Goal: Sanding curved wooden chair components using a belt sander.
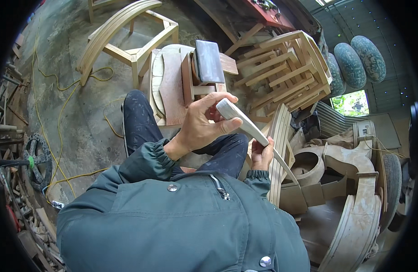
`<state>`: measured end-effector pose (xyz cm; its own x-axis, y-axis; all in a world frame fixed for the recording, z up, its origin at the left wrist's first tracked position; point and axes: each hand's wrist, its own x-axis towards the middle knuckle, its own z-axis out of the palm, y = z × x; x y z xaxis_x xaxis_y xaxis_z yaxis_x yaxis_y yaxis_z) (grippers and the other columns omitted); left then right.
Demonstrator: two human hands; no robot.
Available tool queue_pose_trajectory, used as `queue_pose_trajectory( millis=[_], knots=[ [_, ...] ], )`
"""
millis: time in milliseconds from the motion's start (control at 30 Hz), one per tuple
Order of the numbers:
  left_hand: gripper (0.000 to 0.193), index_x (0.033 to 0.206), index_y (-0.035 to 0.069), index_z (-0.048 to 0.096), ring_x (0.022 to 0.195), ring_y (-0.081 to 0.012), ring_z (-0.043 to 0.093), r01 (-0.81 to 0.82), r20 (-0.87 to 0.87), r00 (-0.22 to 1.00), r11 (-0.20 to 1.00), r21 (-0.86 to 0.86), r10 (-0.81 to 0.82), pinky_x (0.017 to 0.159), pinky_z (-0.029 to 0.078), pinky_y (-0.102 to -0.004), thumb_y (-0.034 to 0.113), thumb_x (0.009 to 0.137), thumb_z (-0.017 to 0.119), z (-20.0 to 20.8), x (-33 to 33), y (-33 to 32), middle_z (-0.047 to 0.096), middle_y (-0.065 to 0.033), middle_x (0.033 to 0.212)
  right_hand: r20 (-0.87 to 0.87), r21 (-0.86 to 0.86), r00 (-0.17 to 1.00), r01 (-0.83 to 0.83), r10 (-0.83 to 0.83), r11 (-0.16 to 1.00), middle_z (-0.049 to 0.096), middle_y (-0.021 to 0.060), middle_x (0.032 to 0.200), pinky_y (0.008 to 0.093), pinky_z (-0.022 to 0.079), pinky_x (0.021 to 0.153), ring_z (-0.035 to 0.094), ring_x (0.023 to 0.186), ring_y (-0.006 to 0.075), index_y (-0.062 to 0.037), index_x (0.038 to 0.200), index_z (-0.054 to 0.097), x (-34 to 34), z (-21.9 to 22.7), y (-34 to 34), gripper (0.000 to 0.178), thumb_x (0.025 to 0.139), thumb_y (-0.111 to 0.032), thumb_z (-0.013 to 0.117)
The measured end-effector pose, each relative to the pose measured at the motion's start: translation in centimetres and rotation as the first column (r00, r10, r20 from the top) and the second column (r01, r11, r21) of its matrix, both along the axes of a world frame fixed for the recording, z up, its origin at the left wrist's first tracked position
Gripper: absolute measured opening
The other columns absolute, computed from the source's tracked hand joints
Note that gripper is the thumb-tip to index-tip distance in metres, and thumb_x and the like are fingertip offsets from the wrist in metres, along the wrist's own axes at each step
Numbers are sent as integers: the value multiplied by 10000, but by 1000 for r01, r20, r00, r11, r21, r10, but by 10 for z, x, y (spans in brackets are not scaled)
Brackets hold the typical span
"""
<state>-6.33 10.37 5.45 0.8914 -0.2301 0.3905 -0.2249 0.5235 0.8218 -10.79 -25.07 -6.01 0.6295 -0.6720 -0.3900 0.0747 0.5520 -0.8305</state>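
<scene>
A long, thin, pale wooden slat [252, 128] runs diagonally in front of my chest, its blunt end up at the left and its tapering end down at the right. My left hand [197, 120] curls around the blunt end, thumb on the near side and index finger along the top. Farther down its length, my right hand [262, 154] grips the slat from below. Beyond my hands stands a flat grey rectangular pad or plate [209, 62], tilted on a wooden support [187, 79]. Curved thin wooden boards [172, 84] lie beside it.
A wooden chair frame [136, 54] stands at the far left. Stacked wooden frames [290, 68] fill the far right. Long curved strips [278, 149] and a large pale casting [354, 158] sit close on my right. A yellow cord [59, 136] crosses the floor at left.
</scene>
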Motion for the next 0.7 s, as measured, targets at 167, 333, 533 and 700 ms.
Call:
queue_pose_trajectory(
  millis=[167, 333, 533, 700],
  knots=[
    [497, 1330, 11, 601, 1106, -131, 613, 43, -55, 997, 997, -56, -46, 949, 529, -288, 222, 937, 822, -1, -2, -1, 617, -67, 1232, 24, -5, 1000, -2, 2, 1000, 738, 52, 878, 396, 639, 652, 748, 788, 231, -127, 1016, 656, -11, 5, 1, 228, 933, -324, 733],
    [418, 1264, 18, 619, 880, -58, 616, -183, 88, 979, 983, -5, 183, 726, 539, -214, 211, 946, 811, -10, 2, -11, 638, -25, 1065, 106, -7, 993, 53, -52, 999, 748, 67, 943, 355, 648, 751, 758, 870, 229, -104, 1056, 657, -23, 12, 3, 254, 931, -303, 751],
    [314, 1199, 69, 618, 956, -93, 654, -280, -234, 943, 945, -170, 237, 788, 567, -241, 205, 966, 778, -30, 11, -40, 639, -27, 1070, 242, 29, 965, 93, -97, 995, 720, 139, 1090, 375, 647, 904, 731, 1013, 254, -1, 1127, 633, -25, 22, 15, 304, 958, -226, 748],
    [296, 1137, 108, 636, 1114, -281, 691, -97, -563, 751, 785, -611, -346, 997, 539, -410, 388, 1044, 620, -42, 18, -75, 695, -97, 1052, 360, -29, 929, 110, -92, 994, 726, 127, 1141, 357, 628, 951, 731, 1042, 239, -30, 1212, 623, -32, 43, 34, 349, 958, -232, 752]
  ],
)
